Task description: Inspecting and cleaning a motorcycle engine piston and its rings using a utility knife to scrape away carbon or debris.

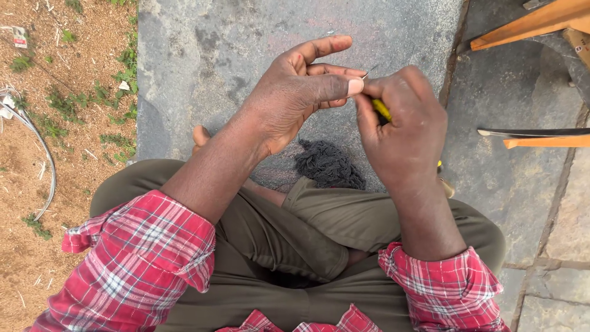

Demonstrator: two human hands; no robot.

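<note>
The right hand (402, 132) is curling closed around a yellow-handled tool (381, 109), gripping it in the fist with the knuckles turned up toward the camera. Only a short stretch of the yellow handle is showing between the thumb and the folded fingers, with another sliver of yellow peeking out below the wrist side of the hand. The tool's long axis is running diagonally, from lower right near the person's lap up toward the upper left, and a thin dark metal tip (369, 72) is pointing out past the fingers, up and away from the body. The left hand (295, 98) is meeting it from the other side: the thumb is pressing toward the tool's tip, the index finger is stretching out straight above, and the remaining fingers are bending in loosely, so this hand is partly open and pinching at the tip. Whether anything fine is being held there is too small to tell. Both forearms are reaching forward from rolled red plaid sleeves (144, 246), angling inward so the hands are touching above the knees. The person is sitting cross-legged in olive trousers (319, 227) on a grey stone slab (215, 55). A clump of dark thread (329, 165) is lying on the slab just beyond the legs, beneath the hands.
</note>
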